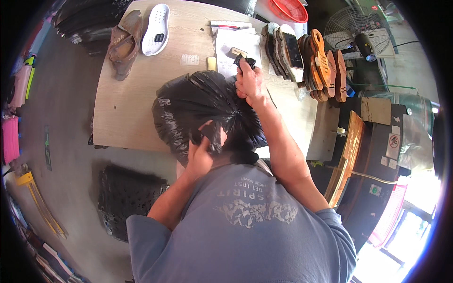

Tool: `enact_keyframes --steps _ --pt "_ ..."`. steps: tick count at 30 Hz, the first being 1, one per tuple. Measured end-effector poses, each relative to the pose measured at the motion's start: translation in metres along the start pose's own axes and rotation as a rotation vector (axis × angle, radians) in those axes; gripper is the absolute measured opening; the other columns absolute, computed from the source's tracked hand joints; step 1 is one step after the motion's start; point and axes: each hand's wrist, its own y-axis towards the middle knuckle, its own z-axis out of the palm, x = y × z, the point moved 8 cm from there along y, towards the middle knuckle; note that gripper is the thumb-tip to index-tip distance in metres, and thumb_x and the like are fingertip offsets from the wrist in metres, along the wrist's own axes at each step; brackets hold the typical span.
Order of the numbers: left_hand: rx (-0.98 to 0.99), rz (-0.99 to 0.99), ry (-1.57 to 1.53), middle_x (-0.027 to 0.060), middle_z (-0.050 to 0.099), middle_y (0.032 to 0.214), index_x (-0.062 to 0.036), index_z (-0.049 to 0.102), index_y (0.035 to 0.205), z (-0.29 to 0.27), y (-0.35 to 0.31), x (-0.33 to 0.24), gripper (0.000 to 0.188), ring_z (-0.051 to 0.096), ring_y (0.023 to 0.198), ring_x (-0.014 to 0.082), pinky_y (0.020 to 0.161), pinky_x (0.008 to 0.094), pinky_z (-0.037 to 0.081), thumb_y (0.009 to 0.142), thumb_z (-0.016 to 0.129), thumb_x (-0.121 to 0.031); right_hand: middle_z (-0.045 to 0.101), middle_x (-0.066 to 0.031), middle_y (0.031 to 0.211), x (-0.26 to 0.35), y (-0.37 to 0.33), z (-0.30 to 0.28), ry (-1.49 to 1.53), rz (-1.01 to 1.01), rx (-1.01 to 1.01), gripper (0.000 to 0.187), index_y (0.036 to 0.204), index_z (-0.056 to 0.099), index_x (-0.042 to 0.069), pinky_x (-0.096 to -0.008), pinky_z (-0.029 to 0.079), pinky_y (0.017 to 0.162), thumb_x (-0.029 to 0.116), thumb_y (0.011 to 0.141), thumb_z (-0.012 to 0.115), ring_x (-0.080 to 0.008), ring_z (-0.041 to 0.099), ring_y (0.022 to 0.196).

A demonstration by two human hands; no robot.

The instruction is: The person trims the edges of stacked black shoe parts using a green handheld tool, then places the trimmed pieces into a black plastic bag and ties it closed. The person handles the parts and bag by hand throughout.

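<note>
A bulging black plastic bag [188, 101] rests at the near edge of the wooden table, its top gathered into tight creases. My right hand [252, 85] is closed around a twisted end of the bag, and a tuft of black plastic sticks out above the fist. Lower and to the left, my left hand [203, 151] grips another bunched piece of the black plastic, close to the gathered neck. What the bag contains is hidden.
Beyond the bag, the table [127, 108] carries a brown sandal upper [126, 45], a white shoe sole [155, 29] and papers [236, 40]. Stacked soles [318, 59] and a phone [293, 49] lie at the right. A fan [361, 45] stands far right; a black crate [125, 200] sits on the floor.
</note>
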Motion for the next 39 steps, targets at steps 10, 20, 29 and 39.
enact_keyframes --steps 10,20,29,39 --pt "0.018 0.121 -0.139 0.0006 0.042 0.075 -0.0094 0.047 0.090 0.021 0.026 -0.049 0.025 0.041 0.069 0.0169 0.074 0.0357 0.038 0.106 0.048 -0.028 0.033 0.0051 0.055 0.011 -0.009 0.000 0.185 0.042 0.066 0.036 0.085 0.051 0.010 -0.0302 0.020 0.039 0.038 0.107 0.060 -0.0092 0.028 0.040" --pt "-0.124 0.073 0.810 0.0083 0.073 0.106 0.0035 0.073 0.113 0.044 0.115 -0.067 0.035 0.065 0.097 0.0165 0.087 0.0318 0.050 0.103 0.050 -0.020 0.077 -0.0199 0.091 0.034 -0.099 0.038 -0.824 -0.350 0.613 0.043 0.102 0.076 -0.004 -0.0390 0.055 0.085 0.033 0.085 0.086 -0.0261 0.074 0.087" --pt "0.141 0.193 1.210 0.0208 0.069 0.119 0.0040 0.055 0.138 0.055 0.066 -0.055 0.045 0.070 0.114 0.0230 0.098 0.0369 0.052 0.096 0.070 -0.005 0.077 -0.0052 0.091 0.022 -0.093 0.012 -0.468 -0.153 0.376 0.022 0.107 0.078 0.002 -0.0321 0.054 0.078 0.021 0.097 0.075 -0.0090 0.067 0.086" --pt "-0.024 0.056 0.797 0.0025 0.061 0.086 -0.0006 0.062 0.105 0.043 0.072 -0.035 0.020 0.056 0.077 0.0109 0.074 0.0272 0.047 0.113 0.047 -0.010 0.045 0.0066 0.062 0.016 -0.057 -0.017 0.065 0.001 0.239 0.016 0.101 0.066 0.004 -0.0242 0.029 0.046 0.020 0.105 0.064 -0.0040 0.035 0.047"
